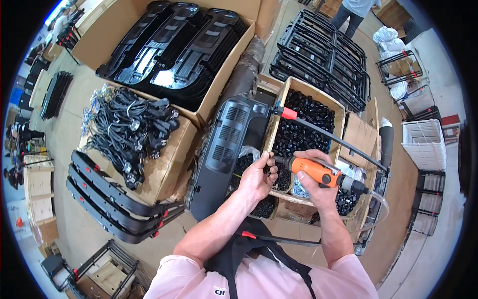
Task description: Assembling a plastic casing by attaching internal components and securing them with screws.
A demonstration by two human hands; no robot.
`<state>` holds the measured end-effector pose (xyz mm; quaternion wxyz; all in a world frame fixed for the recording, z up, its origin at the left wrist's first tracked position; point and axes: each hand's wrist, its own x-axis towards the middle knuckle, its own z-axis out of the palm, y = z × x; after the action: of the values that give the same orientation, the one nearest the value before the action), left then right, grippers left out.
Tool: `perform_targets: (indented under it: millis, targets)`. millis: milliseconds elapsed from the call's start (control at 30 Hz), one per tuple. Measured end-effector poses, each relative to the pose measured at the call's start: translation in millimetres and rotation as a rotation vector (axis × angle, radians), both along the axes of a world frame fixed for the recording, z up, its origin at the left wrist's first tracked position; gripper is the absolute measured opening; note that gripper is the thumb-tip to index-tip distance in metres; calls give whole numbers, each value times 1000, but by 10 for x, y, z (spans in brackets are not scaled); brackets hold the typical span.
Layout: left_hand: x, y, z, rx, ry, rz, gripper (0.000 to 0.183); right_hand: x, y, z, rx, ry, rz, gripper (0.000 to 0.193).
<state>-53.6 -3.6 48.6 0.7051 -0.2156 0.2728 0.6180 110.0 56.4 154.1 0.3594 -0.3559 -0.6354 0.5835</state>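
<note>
Gripping orange driver point(301, 168) | right hand point(322, 193) | left hand point(257, 179): curled beside its tip, grip unclear

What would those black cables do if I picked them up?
The black cables would probably flop, since they bend in loose loops. They might snag on each other, being heaped together. The plugs at their ends may dangle.

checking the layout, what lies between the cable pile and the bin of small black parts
In the head view, a long black vented panel lies between the cable pile and the bin, with bare cardboard on the cable side.
</note>
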Motion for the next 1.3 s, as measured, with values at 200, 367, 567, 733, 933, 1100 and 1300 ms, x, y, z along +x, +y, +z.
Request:
perform_targets:
  millis: [200,367,567,733,933,1100,1300]
  targets:
    - [-37,612,-26,61,-27,-18,24,-160,540,87,-24,-7,-69,55]
    - [-115,831,-136,89,79,21,29,-516,990,77,30,-57,-110,52]
    - [-139,703,-176,131,-33,-93,28,-815,1403,-95,52,-79,-119,49]
    - [-126,628,-280,124,38,-173,28,-985,1505,-193,8,-141,-109,49]
    - [-163,631,-398,220,135,-228,26,-1060,1642,-393,40,-172,-78,48]
    - [-166,707,-424,158,165,-198,28,-1106,1734,-375,190,-316,18,32]
    - [-176,732,-528,237,243,-209,30,-1164,1733,-338,94,-285,17,26]
